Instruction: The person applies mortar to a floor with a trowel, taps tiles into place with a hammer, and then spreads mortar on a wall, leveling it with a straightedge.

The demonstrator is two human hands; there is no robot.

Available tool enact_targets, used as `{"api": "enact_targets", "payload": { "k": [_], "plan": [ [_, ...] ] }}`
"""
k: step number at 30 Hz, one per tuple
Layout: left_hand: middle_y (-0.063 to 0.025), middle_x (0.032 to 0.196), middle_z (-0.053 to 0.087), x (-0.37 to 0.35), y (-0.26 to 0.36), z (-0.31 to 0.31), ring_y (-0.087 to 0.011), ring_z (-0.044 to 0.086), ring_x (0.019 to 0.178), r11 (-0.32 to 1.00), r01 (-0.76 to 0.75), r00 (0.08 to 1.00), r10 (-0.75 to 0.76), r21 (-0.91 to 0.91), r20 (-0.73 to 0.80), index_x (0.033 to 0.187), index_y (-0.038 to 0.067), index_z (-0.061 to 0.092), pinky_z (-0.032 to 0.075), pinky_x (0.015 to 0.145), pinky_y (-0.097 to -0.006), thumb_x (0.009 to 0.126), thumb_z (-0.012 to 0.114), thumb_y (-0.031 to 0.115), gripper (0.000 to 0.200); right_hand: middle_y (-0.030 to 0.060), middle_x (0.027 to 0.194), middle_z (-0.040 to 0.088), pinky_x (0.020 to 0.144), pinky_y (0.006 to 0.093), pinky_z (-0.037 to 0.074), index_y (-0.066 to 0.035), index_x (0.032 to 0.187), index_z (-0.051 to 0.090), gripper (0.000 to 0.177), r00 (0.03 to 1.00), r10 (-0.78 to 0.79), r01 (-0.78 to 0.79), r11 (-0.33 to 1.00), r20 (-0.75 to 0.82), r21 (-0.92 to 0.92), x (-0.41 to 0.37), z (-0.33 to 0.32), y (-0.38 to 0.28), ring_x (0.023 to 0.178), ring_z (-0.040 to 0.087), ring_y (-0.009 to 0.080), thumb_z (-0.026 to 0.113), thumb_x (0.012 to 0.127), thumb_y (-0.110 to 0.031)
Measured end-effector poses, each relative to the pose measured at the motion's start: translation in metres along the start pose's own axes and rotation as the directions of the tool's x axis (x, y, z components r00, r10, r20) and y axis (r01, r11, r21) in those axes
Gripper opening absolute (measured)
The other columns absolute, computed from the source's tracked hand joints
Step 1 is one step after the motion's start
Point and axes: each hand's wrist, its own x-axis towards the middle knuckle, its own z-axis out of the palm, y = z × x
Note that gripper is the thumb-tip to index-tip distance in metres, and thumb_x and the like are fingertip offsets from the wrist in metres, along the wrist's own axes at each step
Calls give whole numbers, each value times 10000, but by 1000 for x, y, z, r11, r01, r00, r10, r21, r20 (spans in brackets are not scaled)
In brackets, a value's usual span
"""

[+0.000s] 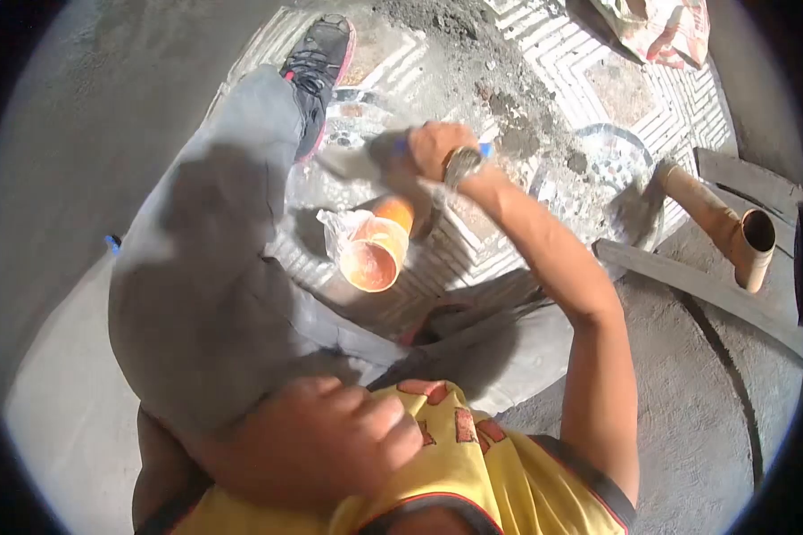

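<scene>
My right hand, with a watch on its wrist, is closed around a tool with a blue handle. The tool is mostly covered by my fingers and blurred, so its kind does not show. Just below that hand, an orange pipe fitting sits on the patterned floor with its round mouth facing me. Clear plastic wrap clings to its side. My left hand is in front of my yellow shirt, blurred, its fingers curled in with nothing seen in them.
Another orange pipe fitting lies at the right beside curved grey strips. Loose grey mortar is spread over the patterned floor. A sack stands at the top right. My bent leg and shoe flank the work area on the left.
</scene>
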Motion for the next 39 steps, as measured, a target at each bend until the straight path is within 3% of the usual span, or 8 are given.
{"api": "enact_targets", "payload": {
  "k": [4, 9, 13, 16, 22, 27, 36, 39],
  "plan": [
    [-4, 673, 515, -8, -7, 9, -177, 582, 575, 993, 58, 994, -67, 99, 89, 730, 150, 572, 466, 493, -332, 736, 587, 261, 113, 183, 832, 676, 704, 444, 536, -63, 947, 641, 316, 950, 309, -312, 932, 49, 182, -28, -17, 47, 770, 668, 336, 582, 860, -361],
    [-48, 706, 554, -7, -8, 1, -210, 621, 649, 971, 179, 962, -207, 161, 180, 727, 106, 529, 495, 530, -357, 739, 576, 189, 97, 189, 773, 662, 629, 438, 515, -75, 950, 657, 387, 948, 286, -230, 919, -142, 319, -121, -19, 93, 717, 658, 330, 584, 861, -445],
    [-85, 757, 583, -5, -4, -9, -247, 609, 705, 929, 262, 963, -232, 261, -138, 813, 62, 581, 488, 603, -344, 775, 589, 145, 92, 149, 763, 674, 613, 397, 527, -88, 963, 667, 307, 949, 241, -285, 932, 203, 226, -178, 15, 94, 650, 650, 271, 603, 845, -364],
    [-122, 958, 660, 1, 8, -37, -246, 626, 900, 845, 534, 724, -436, 34, -534, 985, 8, 629, 491, 799, -292, 863, 560, 86, 161, 172, 828, 674, 659, 430, 537, -77, 951, 665, 275, 904, 133, -153, 988, 407, 19, -198, 37, 63, 720, 660, 317, 611, 832, -319],
    [-150, 923, 646, 38, 29, -76, -212, 633, 842, 746, 332, 809, 90, 578, -581, 1019, 2, 609, 474, 769, -272, 898, 508, 38, 162, 158, 855, 666, 661, 401, 542, -63, 971, 641, 339, 932, 40, -5, 995, 359, -99, -162, 80, 44, 739, 659, 277, 638, 808, -359],
    [-150, 851, 645, 58, 34, -76, -218, 629, 765, 905, 404, 712, -219, 134, -667, 993, 2, 620, 471, 708, -285, 879, 523, 54, 158, 146, 888, 661, 690, 395, 542, -66, 995, 627, 391, 984, 153, -144, 984, 88, -107, -177, 18, 81, 771, 658, 260, 665, 784, -393],
    [-149, 722, 642, 46, 42, -88, -228, 623, 628, 897, 435, 665, -373, -70, -647, 945, 3, 640, 466, 599, -308, 846, 550, 84, 156, 138, 855, 646, 652, 360, 533, -105, 905, 622, 254, 947, 160, -91, 965, 277, -246, -137, 11, 57, 787, 662, 224, 573, 859, -350],
    [-147, 713, 644, 46, 38, -89, -233, 630, 623, 903, 408, 693, -400, -132, -600, 943, 7, 644, 467, 590, -318, 840, 566, 89, 152, 136, 757, 648, 593, 391, 524, -88, 832, 635, 267, 998, 33, -42, 978, -48, -205, -119, 2, 90, 689, 660, 275, 603, 823, -352]
  ]
}}
